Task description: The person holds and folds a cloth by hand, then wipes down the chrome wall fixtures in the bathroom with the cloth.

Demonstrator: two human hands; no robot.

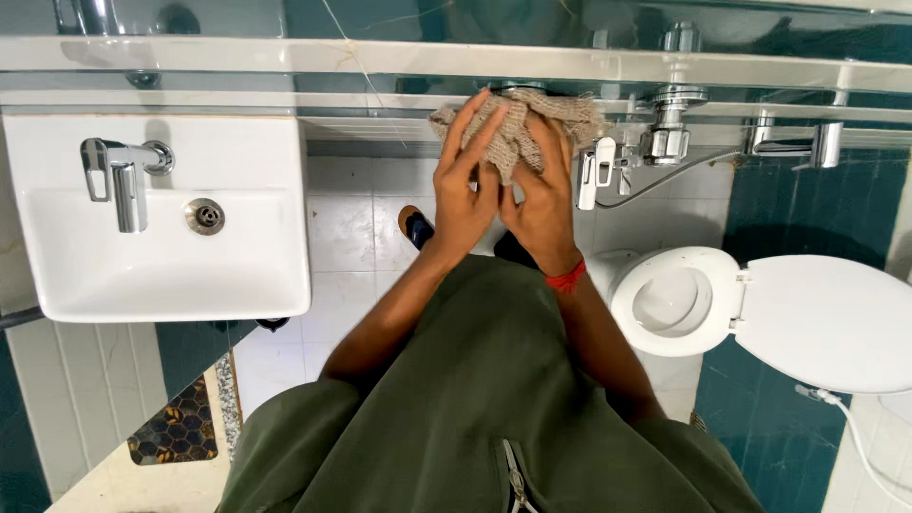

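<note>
Head view: a person stands in a tiled bathroom, both hands raised in front of the chest, working a coarse beige cloth (518,128).
Left hand: the left hand (463,195) lies flat against the cloth, fingers straight and spread, pressing rather than gripping.
Right hand: the right hand (543,204), a red thread (567,278) at its wrist, is curled around the cloth's lower part and grasps it.
Cloth: bunched between the two hands, its upper folds spilling above the fingertips, just below the marble ledge (380,59) on the wall.
Doing it well: by the look of it, rubbing palm against palm with the cloth kept bunched would keep it from slipping; the right hand's hold looks the firmer.
Edges: the white washbasin (161,275) with its chrome tap (123,176) sits well to the left; the toilet (679,304), lid up, is near the right elbow; chrome valves (665,133) stand just beside the cloth.
Open room: pale floor tiles (351,228) show between basin and toilet, beneath the hands.
</note>
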